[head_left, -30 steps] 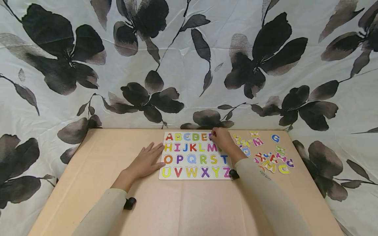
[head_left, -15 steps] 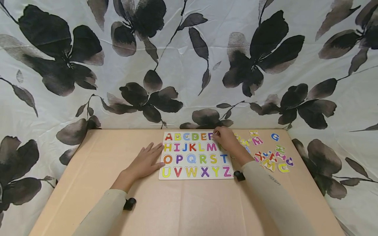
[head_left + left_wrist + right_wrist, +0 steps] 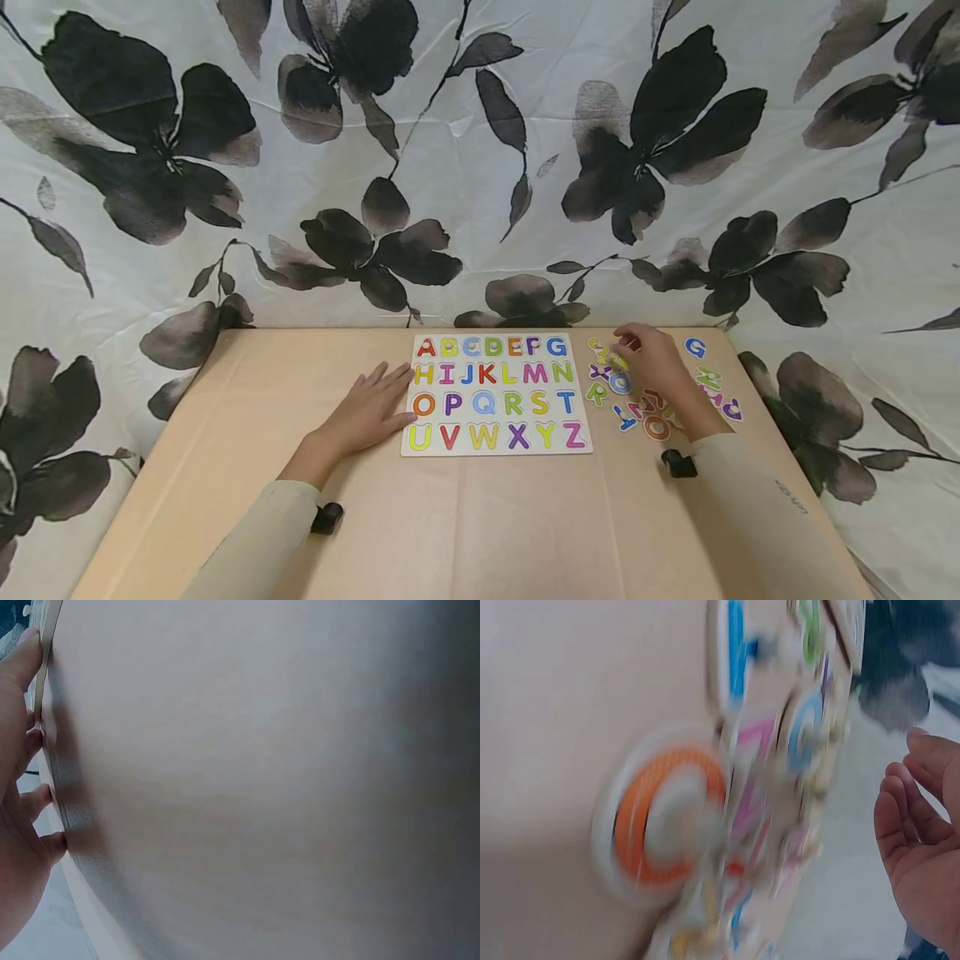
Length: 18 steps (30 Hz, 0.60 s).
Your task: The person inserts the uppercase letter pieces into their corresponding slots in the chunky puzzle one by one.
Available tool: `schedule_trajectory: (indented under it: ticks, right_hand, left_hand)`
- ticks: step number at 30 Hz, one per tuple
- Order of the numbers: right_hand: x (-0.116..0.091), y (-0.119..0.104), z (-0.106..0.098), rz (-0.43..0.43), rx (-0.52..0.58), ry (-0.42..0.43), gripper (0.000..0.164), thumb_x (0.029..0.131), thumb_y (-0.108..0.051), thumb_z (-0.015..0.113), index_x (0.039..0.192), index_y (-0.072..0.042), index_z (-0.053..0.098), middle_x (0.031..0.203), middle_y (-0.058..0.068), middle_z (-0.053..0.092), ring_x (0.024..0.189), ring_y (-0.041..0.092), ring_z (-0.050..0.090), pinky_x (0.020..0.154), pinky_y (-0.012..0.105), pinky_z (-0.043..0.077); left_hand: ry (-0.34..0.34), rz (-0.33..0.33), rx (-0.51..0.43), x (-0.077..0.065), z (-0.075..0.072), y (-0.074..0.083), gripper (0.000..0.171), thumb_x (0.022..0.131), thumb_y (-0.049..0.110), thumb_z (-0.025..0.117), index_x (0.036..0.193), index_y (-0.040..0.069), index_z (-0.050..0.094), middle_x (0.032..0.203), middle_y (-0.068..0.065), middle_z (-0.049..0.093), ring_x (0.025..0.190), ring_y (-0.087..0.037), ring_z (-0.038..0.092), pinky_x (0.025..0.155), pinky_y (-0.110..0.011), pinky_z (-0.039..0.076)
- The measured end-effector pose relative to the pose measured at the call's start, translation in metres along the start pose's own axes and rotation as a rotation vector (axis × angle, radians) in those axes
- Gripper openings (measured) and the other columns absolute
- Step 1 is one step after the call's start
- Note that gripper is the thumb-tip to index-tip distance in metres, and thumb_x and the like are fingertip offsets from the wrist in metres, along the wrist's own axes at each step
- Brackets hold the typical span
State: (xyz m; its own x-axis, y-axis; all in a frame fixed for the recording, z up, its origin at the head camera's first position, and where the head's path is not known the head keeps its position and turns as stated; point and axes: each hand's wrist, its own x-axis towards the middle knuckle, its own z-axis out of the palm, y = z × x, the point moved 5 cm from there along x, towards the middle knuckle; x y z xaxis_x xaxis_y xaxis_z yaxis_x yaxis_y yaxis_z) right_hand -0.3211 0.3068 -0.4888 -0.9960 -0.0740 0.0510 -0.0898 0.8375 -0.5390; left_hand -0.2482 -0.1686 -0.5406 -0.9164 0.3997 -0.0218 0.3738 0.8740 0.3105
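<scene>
A white alphabet board [image 3: 583,417] lies on the table with colourful letters A to Z in rows. My left hand [image 3: 365,414] rests at its left edge, fingers spread and nearly straight; the left wrist view shows those fingertips along the edge. To the right of the board, my right hand [image 3: 654,360] hovers over loose letter pieces, fingers loosely bent. In the right wrist view nothing shows between that hand's thumb and fingers. Below it lie an orange O [image 3: 648,427], a blue T [image 3: 624,418] and a green R [image 3: 597,393]. The hand hides some pieces.
Beyond the right hand lie a blue G [image 3: 695,347] and several other letters near the table's right edge. A purple X [image 3: 599,372] sits close to the board. Floral cloth [image 3: 450,167] hangs behind the tan table [image 3: 525,525].
My right hand has moved right, from the board's top row at the F and G to above the loose letters, uncovering the G. The left hand stays at the board's edge.
</scene>
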Motion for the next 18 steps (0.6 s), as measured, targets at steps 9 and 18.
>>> schedule_trajectory:
  ticks: [9, 18]
  right_hand:
    - [-0.004, 0.061, -0.036, 0.112, -0.020, 0.047, 0.049, 0.107, -0.026, 0.057, 0.149, -0.002, 0.048, 0.137, 0.026, 0.058, 0.127, 0.047, 0.054, 0.103, 0.065, 0.048]
    - [-0.003, 0.101, -0.049, 0.192, -0.084, 0.106, 0.045, 0.106, -0.016, 0.056, 0.146, 0.006, 0.050, 0.143, 0.037, 0.045, 0.126, 0.055, 0.050, 0.103, 0.070, 0.044]
  left_hand:
    - [0.003, 0.001, -0.004, 0.000, 0.000, 0.000, 0.083, 0.098, 0.055, 0.063, 0.163, 0.015, 0.032, 0.170, -0.003, 0.030, 0.159, -0.041, 0.018, 0.125, -0.068, 0.017]
    - [0.003, 0.007, -0.006, 0.000, 0.001, -0.001, 0.082, 0.098, 0.054, 0.063, 0.163, 0.014, 0.034, 0.170, -0.005, 0.031, 0.158, -0.042, 0.019, 0.124, -0.069, 0.017]
